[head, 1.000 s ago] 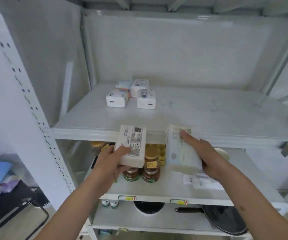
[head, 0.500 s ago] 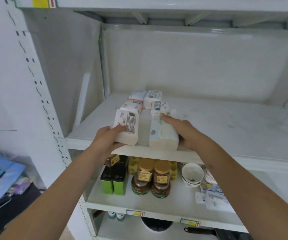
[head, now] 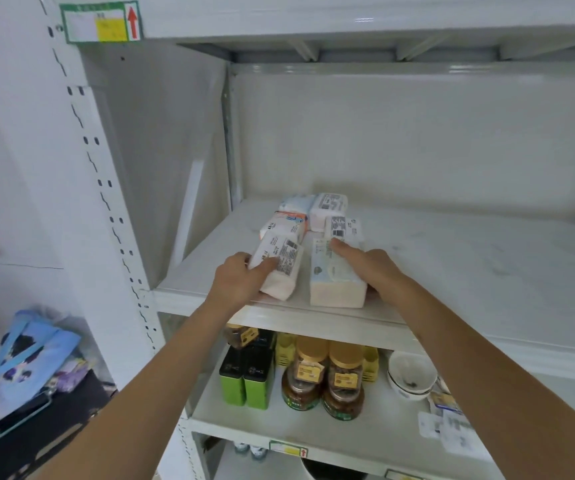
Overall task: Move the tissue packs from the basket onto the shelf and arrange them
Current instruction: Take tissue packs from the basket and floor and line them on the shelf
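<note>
Gripping one tissue pack each: left grip (head: 241, 280), right grip (head: 372, 268), on shelf (head: 452, 271).

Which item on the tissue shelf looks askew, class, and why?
The pack under the left hand sits tilted, angled off the straight line of the pack held by the right hand. Nothing looks spilled or damaged.

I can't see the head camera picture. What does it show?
Two hands set tissue packs on a white shelf: the left hand grips one pack, the right hand another. Four more packs lie behind.
</note>
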